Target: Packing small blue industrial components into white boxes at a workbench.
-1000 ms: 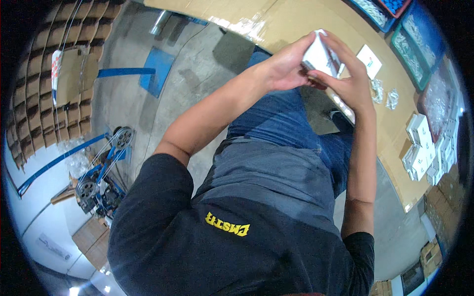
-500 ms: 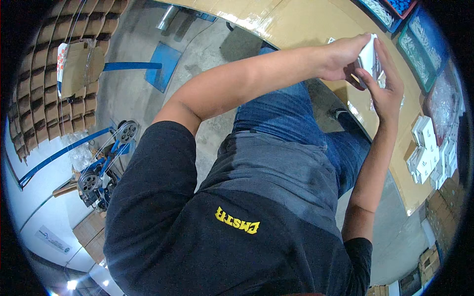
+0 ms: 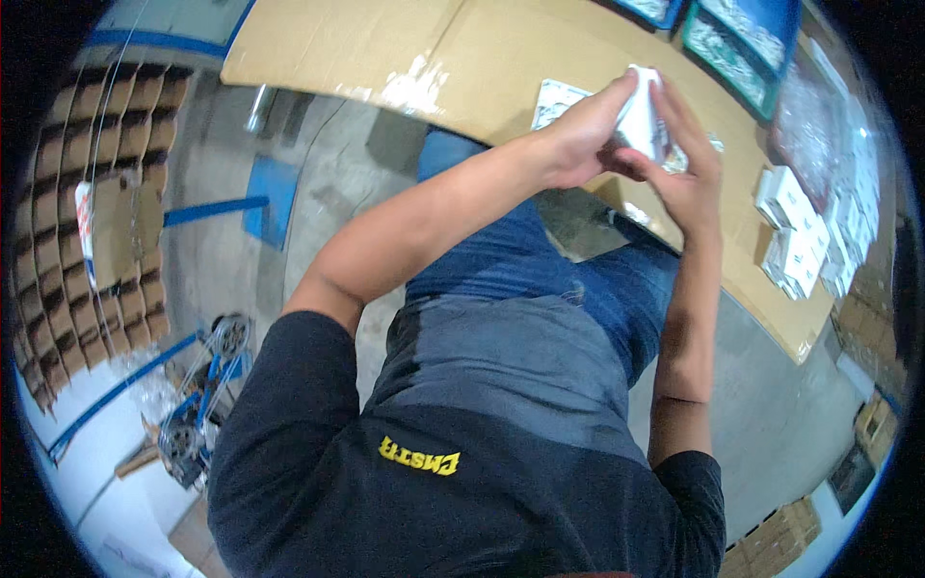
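- Head view, looking straight down the person's front: dark shirt with a yellow print, blue jeans, both bare forearms reaching up and out to a cardboard-covered table (image 3: 482,58).
- Both hands meet over the table's near edge, and between them sits a small white box (image 3: 644,120), held up off the cardboard.
- Left hand (image 3: 578,144) comes in from the left, fingers curled round the box's left side, thumb tucked underneath. That's a firm clasp on the box.
- Right hand (image 3: 689,169) comes up from below, fingers stretched up along the box's right side and top edge, palm facing the left hand. It is pressing on the box too; so the box is pinched between the two hands.
- Just behind the left hand, a flat white printed sheet (image 3: 556,98) lies on the cardboard, partly hidden by the knuckles.
- Off to the right on the table, a cluster of white boxes (image 3: 795,231) sits stacked near the table's edge, well apart from the hands.
- Further up, blue trays (image 3: 732,34) line the far side of the table; their contents are too small to tell.
- Down on the floor to the left: a blue hand truck (image 3: 198,405) with wheels, and beyond it rows of brown cartons (image 3: 87,212) stacked along the left rim.
- More brown cartons show at the lower right edge.
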The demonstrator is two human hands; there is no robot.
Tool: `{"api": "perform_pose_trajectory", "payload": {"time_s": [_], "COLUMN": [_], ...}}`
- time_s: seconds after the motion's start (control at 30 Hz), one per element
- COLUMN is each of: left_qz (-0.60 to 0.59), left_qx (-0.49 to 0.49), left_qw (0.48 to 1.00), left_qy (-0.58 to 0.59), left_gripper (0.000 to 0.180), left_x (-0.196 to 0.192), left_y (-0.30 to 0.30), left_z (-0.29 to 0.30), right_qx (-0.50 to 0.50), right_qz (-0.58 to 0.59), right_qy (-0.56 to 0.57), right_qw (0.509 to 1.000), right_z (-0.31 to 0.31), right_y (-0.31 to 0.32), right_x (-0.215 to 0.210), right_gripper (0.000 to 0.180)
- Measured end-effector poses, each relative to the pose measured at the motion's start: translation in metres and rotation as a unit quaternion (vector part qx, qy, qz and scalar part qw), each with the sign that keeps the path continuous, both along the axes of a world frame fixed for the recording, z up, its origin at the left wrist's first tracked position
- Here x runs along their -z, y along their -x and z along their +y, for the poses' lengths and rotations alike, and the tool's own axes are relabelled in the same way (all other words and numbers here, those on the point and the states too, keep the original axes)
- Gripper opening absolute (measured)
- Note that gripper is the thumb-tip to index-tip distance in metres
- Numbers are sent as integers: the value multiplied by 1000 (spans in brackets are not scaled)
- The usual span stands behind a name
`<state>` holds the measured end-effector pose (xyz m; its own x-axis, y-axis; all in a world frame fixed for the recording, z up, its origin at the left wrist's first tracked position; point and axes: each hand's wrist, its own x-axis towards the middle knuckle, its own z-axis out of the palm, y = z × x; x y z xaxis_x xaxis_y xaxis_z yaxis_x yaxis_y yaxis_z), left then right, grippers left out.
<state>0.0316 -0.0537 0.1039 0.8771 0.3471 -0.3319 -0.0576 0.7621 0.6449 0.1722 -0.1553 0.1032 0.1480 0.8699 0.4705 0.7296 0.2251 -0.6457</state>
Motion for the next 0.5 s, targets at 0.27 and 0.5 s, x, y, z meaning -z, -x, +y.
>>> {"api": "perform_pose_trajectory", "payload": {"time_s": [0.27, 0.5], "left_qz": [23, 0], "left_qx": [9, -2], "left_qw": [999, 999], "left_qy": [21, 43], "left_gripper": [64, 65], "left_x": [-12, 3], "left_y": [3, 1], "left_z": [-9, -13], "right_qx": [11, 14], "right_qz": [10, 7], "right_qy": [-5, 13], "right_qw": [1000, 1000], "right_z": [-11, -14], "right_y": [6, 8], "right_x": [-11, -6], "right_gripper": [77, 78]}}
